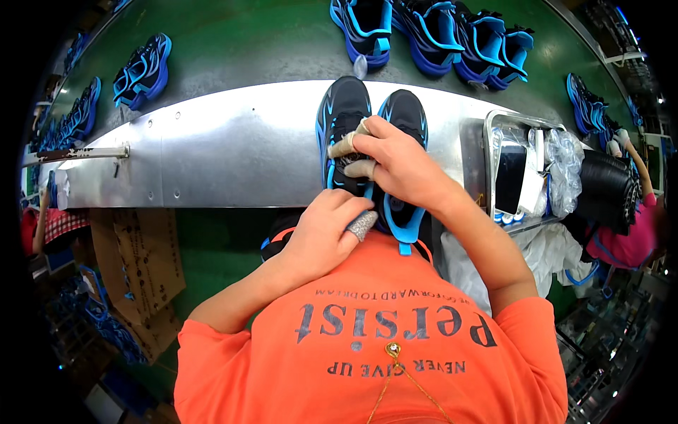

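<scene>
A black sneaker with blue trim (pixel 346 97) rests toe-away on the metal ledge in front of me. Its pair, a second black and blue sneaker (pixel 405 109), lies close on its right, heel toward my body. Over the first sneaker's lace area my right hand (pixel 402 161) bends its fingers, closed on the laces; pale finger covers wrap several fingertips. My left hand (pixel 321 232) curls around that sneaker's heel end, with a grey cover on its thumb. My hands hide much of the shoe's opening and the exact grip.
Several black and blue sneakers (pixel 432 39) stand on the green belt (pixel 247 42) beyond the metal ledge (pixel 233 148). At right, a metal tray (pixel 489 141) holds a phone (pixel 510 177) and clear plastic. Cardboard boxes (pixel 152 261) stand low left. Other people work at both sides.
</scene>
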Motion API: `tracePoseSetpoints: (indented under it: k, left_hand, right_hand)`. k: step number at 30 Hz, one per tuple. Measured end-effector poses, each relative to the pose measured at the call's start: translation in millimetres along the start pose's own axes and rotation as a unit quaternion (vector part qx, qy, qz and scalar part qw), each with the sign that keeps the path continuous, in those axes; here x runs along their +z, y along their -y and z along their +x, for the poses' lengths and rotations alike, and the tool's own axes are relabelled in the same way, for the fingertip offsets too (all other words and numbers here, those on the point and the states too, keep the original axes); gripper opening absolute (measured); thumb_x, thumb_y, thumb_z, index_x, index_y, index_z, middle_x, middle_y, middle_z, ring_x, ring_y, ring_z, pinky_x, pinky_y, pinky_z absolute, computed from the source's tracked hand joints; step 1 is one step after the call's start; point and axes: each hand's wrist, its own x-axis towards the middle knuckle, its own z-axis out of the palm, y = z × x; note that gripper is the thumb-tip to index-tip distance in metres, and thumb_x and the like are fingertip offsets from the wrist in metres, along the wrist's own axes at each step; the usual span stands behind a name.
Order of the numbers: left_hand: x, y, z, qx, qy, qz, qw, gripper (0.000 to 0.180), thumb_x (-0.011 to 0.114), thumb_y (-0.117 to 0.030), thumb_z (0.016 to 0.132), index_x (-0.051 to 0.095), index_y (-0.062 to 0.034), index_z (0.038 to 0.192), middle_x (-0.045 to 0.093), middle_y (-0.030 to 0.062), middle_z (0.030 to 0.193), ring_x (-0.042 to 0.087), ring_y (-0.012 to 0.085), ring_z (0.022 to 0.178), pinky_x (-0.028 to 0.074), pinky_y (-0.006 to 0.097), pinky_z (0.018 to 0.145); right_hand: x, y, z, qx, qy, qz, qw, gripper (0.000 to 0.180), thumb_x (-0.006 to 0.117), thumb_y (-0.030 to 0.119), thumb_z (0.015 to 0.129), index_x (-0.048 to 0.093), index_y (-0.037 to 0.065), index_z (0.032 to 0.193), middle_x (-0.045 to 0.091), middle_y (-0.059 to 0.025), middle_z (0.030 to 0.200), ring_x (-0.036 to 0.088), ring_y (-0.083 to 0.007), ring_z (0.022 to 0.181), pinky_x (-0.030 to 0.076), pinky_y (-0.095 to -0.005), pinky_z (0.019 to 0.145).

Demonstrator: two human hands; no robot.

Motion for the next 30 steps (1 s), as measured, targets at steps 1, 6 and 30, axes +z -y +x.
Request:
tracePoseSetpoints:
  k: [1,6,30]
  left_hand:
    - [3.7,-5.7,1.3,0.047,0.002,0.07,0.996,0.023,0.066,-0.013,0.084,0.066,-0.0075,0.106,0.063,0.0144,0.098,0.059,0.0321,0.088,0.045,0.043,0.081]
    - [30.2,-9.4,24.1,0.12,0.019,0.242,0.963,0.034,0.058,-0.042,0.093,0.072,-0.0115,0.097,0.063,0.0177,0.083,0.058,0.0305,0.075,0.04,0.043,0.073]
    - [-32.7,92.2,248.5,0.012,-0.057,0.21,0.976,0.046,0.069,-0.03,0.085,0.06,-0.0003,0.119,0.062,0.0203,0.122,0.058,0.0367,0.113,0.046,0.041,0.097]
  right_hand:
    - [2.7,3.8,-2.0,0.0,-0.03,-0.027,0.999,0.031,0.073,0.012,0.079,0.069,0.01,0.109,0.057,-0.0105,0.091,0.058,-0.0281,0.089,0.05,-0.0366,0.079]
    - [11.2,14.2,-7.8,0.029,-0.114,-0.063,0.991,0.027,0.074,0.017,0.081,0.07,0.01,0.107,0.057,-0.0112,0.086,0.059,-0.0288,0.083,0.05,-0.0381,0.074]
    - [-122.8,-132.6,45.7,0.241,-0.154,-0.152,0.946,0.03,0.076,0.027,0.08,0.07,0.007,0.101,0.069,-0.0148,0.083,0.064,-0.0296,0.075,0.05,-0.0375,0.071]
